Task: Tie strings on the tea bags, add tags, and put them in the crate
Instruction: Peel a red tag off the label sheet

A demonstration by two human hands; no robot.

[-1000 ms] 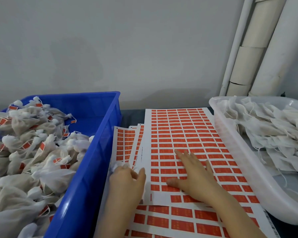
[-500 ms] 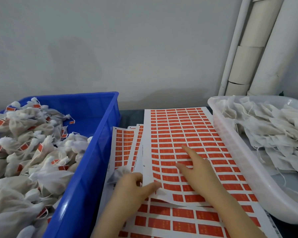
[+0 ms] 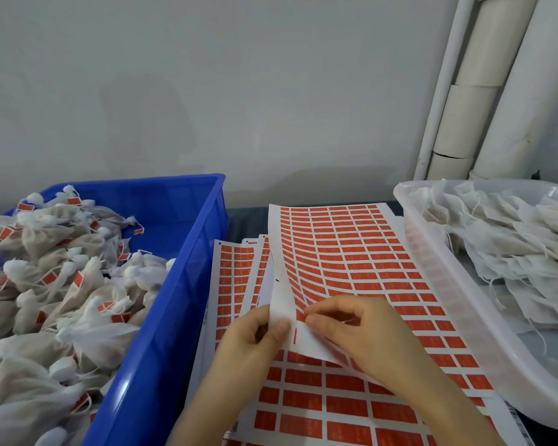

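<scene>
Currently, one blue crate (image 3: 174, 284) of tied tea bags (image 3: 62, 284) is sitting at the left of the desk (image 3: 245, 220), and one white tub (image 3: 448, 317) of untied bags (image 3: 512, 246) at the right. Between them the top sheet (image 3: 351, 252) of red tags is lying lengthwise toward the wall, its near corner curling up. The fingers of the left hand (image 3: 252, 342) and the right hand (image 3: 361, 333) are pinching that corner.

— What faces you there?
— A plain pale grey painted wall (image 3: 207, 91), softly lit. Upright white plastic pipes (image 3: 535, 98) stand in the corner on my right.
— And underneath?
— A dark grey tabletop (image 3: 247, 220), meeting that wall.
</scene>
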